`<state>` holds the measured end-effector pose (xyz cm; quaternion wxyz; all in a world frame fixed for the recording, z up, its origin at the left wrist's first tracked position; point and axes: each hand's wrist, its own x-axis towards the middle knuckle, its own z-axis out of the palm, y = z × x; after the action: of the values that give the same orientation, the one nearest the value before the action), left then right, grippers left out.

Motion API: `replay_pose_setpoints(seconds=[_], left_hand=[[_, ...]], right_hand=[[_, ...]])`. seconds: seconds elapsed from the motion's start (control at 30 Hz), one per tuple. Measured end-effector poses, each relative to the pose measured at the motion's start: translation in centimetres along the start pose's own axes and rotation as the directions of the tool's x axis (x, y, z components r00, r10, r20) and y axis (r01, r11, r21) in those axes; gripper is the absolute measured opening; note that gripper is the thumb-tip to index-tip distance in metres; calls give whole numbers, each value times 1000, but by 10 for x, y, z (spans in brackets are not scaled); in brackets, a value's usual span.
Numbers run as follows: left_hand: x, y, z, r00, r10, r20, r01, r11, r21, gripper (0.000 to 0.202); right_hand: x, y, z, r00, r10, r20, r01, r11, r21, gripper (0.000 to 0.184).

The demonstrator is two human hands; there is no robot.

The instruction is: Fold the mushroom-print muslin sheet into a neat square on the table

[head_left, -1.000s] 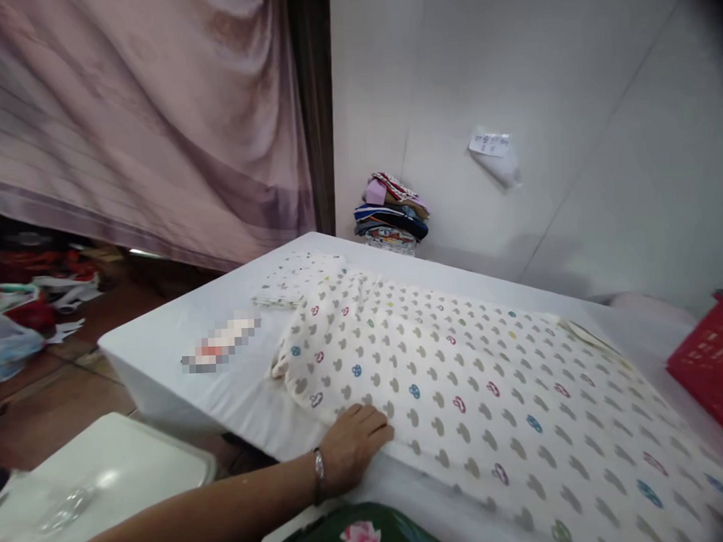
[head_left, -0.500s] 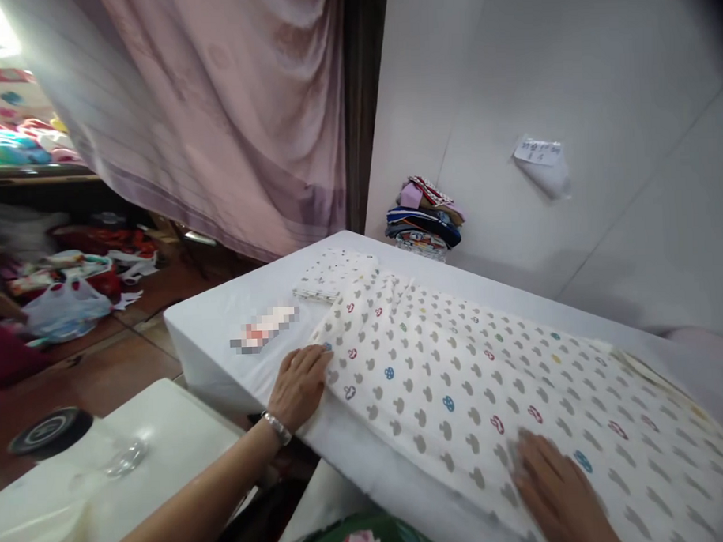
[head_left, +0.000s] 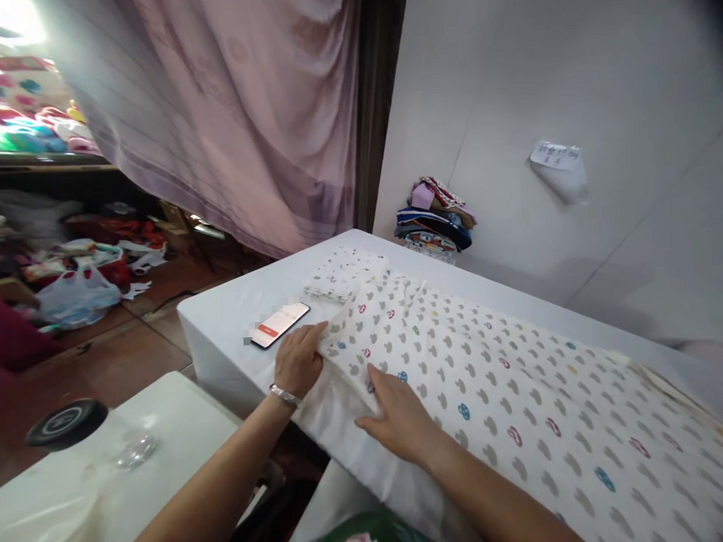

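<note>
A white patterned cloth (head_left: pixel 508 392) with grey and coloured prints lies spread over a white-covered table (head_left: pixel 221 327). My left hand (head_left: pixel 298 360) grips the cloth's near left corner, fingers curled round the edge. My right hand (head_left: pixel 396 416) presses flat on the cloth close beside it, fingers stretched out. A phone (head_left: pixel 279 324) with a lit screen lies on the table just left of my left hand. A small folded patterned cloth (head_left: pixel 345 273) sits behind it.
A stack of folded clothes (head_left: pixel 436 219) stands at the table's far end against the white wall. A pink curtain (head_left: pixel 243 109) hangs at the left. A low white table (head_left: pixel 108 477) with a dark round object (head_left: pixel 67 423) is near left. Bags clutter the floor.
My right hand slid left along the cloth to sit beside my left hand. My left hand moved up to the cloth's corner and closed on its edge. The view shifted left.
</note>
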<state>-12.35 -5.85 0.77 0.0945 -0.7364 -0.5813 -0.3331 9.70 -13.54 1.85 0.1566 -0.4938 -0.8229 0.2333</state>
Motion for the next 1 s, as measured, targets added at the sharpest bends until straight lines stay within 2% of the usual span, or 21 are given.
replay_pose_setpoints(seconds=[0.07,0.1,0.17,0.23,0.3,0.37,0.47,0.53,0.57,0.63,0.7,0.77,0.87,1.0], left_hand=[[5,-13,-11,994,86,-71,-83,996,41,41],[6,-21,-14,991,112,-70,-108,993,53,37],[3,-38,-15,991,131,8,-131,991,38,31],[-4,-53,-10,984,108,142,-106,994,-26,30],[-13,-63,-1,971,26,237,-2,995,-100,31],[-20,-65,5,959,-93,268,150,968,-203,30],[-22,-61,5,926,-202,320,335,831,-445,24],[-20,-58,0,908,-214,359,394,728,-562,23],[-18,-58,-4,909,-206,361,394,704,-591,24],[-14,-60,-10,931,-152,332,331,733,-594,25],[-12,-64,-15,945,-78,318,246,811,-530,26],[-12,-67,-18,930,-38,365,209,871,-444,29],[-15,-66,-19,887,-27,461,221,902,-371,30],[-20,-59,-15,879,-59,473,210,939,-273,30]], right_hand=[[11,-3,11,1000,-30,-3,30,999,-33,73],[13,-4,16,999,-51,0,51,997,-59,68],[13,-4,24,996,-91,-1,91,989,-115,55],[11,-4,29,994,-106,-23,102,984,-148,43],[10,-3,32,995,-92,-48,84,986,-141,35],[11,-4,33,996,-73,-51,66,990,-126,33],[12,-7,33,998,-55,-8,54,989,-138,30],[13,-9,33,998,-43,36,49,987,-155,30],[14,-9,32,997,-40,59,49,986,-161,32],[16,-10,32,995,-44,95,60,984,-167,39],[18,-9,32,992,-56,117,76,983,-169,47],[21,-7,34,990,-62,130,84,982,-172,50],[25,-4,37,988,-68,136,92,980,-178,47],[25,-3,36,987,-100,128,123,975,-183,41]])
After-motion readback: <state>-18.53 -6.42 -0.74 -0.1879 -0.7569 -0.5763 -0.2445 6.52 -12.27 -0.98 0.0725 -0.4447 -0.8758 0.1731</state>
